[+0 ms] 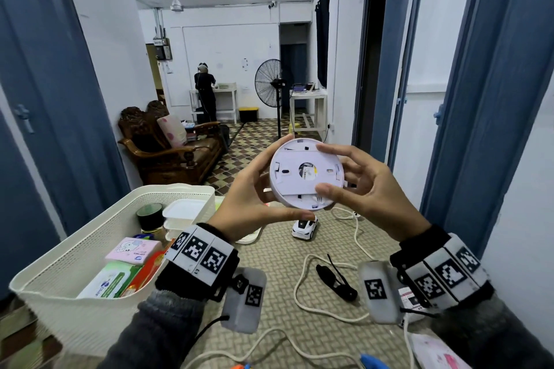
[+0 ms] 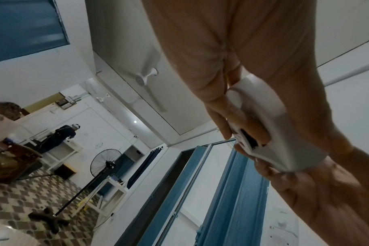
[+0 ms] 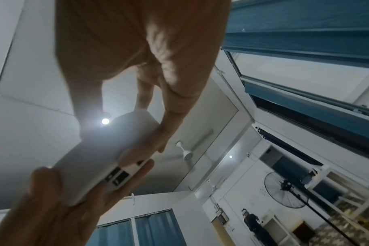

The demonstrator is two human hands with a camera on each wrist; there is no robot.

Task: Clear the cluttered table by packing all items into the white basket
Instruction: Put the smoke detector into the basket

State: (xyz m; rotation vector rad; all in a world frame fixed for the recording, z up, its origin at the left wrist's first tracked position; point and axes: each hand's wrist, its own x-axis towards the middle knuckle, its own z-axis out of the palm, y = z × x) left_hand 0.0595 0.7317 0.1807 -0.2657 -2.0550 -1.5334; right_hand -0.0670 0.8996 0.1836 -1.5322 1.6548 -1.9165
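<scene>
Both my hands hold a round white smoke detector (image 1: 306,174) up in the air above the table, its flat back plate facing me. My left hand (image 1: 254,195) grips its left rim, thumb under the lower edge. From the right, my right hand (image 1: 364,186) pinches the rim with thumb and fingers. The left wrist view shows the detector (image 2: 263,119) edge-on between fingers; the right wrist view shows the detector (image 3: 99,153) held from both sides. The white basket (image 1: 72,252) stands lower left, holding a dark-lidded jar (image 1: 150,214), white tubs (image 1: 186,211), tissue and wipe packs.
On the patterned tablecloth (image 1: 278,252) lie a white toy car (image 1: 304,228), a looping white cable (image 1: 299,293), black sunglasses (image 1: 337,280) and papers (image 1: 434,350) at the near right. A person works at a far table; a standing fan (image 1: 271,85) and wooden sofa stand beyond.
</scene>
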